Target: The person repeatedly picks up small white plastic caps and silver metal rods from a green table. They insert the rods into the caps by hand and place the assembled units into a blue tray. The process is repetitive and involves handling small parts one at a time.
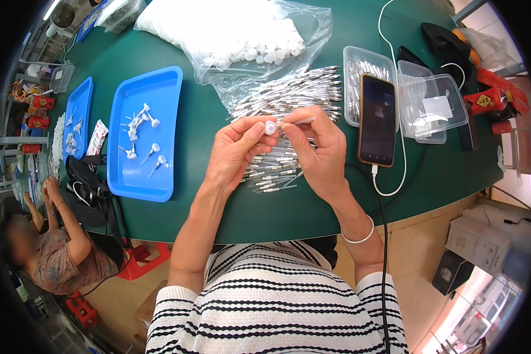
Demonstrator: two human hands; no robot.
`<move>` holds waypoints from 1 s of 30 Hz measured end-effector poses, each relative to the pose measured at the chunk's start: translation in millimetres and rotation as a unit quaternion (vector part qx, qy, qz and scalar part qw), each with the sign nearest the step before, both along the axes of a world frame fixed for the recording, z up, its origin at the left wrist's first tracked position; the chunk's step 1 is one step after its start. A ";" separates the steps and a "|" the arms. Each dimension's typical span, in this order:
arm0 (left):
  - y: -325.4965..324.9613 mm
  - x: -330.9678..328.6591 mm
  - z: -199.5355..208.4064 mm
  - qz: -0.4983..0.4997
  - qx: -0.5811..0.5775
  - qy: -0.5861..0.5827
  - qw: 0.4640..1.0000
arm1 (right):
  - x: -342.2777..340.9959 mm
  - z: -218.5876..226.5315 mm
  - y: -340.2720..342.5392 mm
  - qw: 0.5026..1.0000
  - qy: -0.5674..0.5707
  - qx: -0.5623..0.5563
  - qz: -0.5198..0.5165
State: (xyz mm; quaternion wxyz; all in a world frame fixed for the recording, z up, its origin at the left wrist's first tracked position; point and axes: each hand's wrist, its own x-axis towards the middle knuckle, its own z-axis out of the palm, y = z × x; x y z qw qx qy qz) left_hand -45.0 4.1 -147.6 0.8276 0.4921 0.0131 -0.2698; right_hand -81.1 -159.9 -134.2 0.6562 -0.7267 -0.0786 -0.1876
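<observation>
1. While the left hand [233, 144] pinched a small, round, translucent white plastic cap [270, 128] between thumb and fingers, the right hand [318, 150] gripped a slender pale rod [304, 121] in its fingertips, just beside it. Whether the rod met the cap could not be told, the fingertips hiding the junction.

2. Both hands were raised over the green counter [242, 218], in front of the wearer's black-and-white striped knitted top [283, 295].

3. Behind and beneath the hands lay a broad heap of thin white and clear rods with silvery metal parts [304, 88], many of them roughly parallel.

4. Beyond the heap, a transparent plastic bag [317, 29] lay open, with a mass of white plastic caps [242, 35] spread within it.

5. To the left stood a large, rectangular, bright blue plastic tray [124, 180], which held white-capped pieces with thin stems [154, 123]; a second, narrower-looking blue tray [84, 109] farther left held similar ones.

6. To the right, a dark-screened smartphone [376, 121], joined to a white cable [405, 159], leaned over a clear plastic box of rods [369, 62].

7. At far left, a co-worker in a patterned top [71, 259] sat with both arms raised toward the counter.
</observation>
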 end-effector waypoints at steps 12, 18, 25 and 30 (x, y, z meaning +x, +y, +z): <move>0.6 -0.1 -1.6 -0.003 0.001 -0.001 1.000 | 1.9 2.3 2.0 0.999 -0.024 -0.021 -0.022; 1.3 0.7 -3.6 -0.015 0.002 0.001 1.000 | 0.8 4.8 1.1 0.999 -0.013 -0.025 -0.022; 1.2 0.8 -2.7 -0.019 -0.010 0.002 1.000 | 0.7 4.8 -1.0 0.999 -0.010 -0.039 -0.012; 0.9 0.3 -2.0 -0.020 -0.008 0.008 1.000 | -0.6 6.9 -1.8 0.999 -0.013 -0.041 -0.010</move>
